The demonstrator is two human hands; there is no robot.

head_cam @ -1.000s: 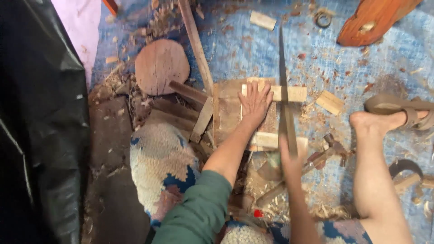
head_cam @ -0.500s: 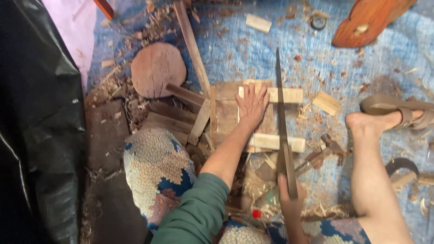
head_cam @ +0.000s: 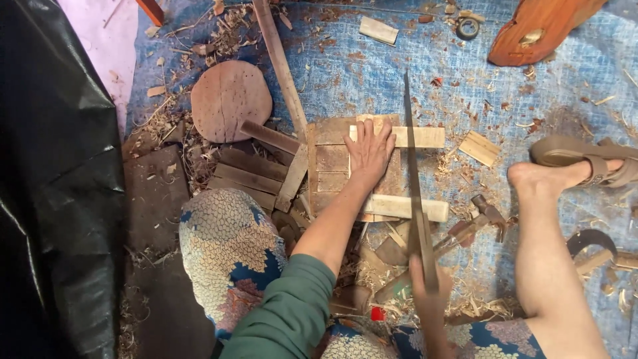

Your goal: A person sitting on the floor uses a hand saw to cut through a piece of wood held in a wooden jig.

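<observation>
While gripped, saw (head_cam: pixel 413 166) lengthwise, tip away.

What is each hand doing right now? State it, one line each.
Left hand: open, pressed flat on the wooden boards.
Right hand: closed around the handsaw.

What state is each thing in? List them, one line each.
left hand: flat, fingers spread, pressing on the wooden board
right hand: closed around the saw handle
saw: blade crossing the pale slats
wooden board: lying flat on the tarp
pale slats: lying across the board
hammer: lying unused
round wooden disc: lying flat
sandal: beside the bare foot
</observation>
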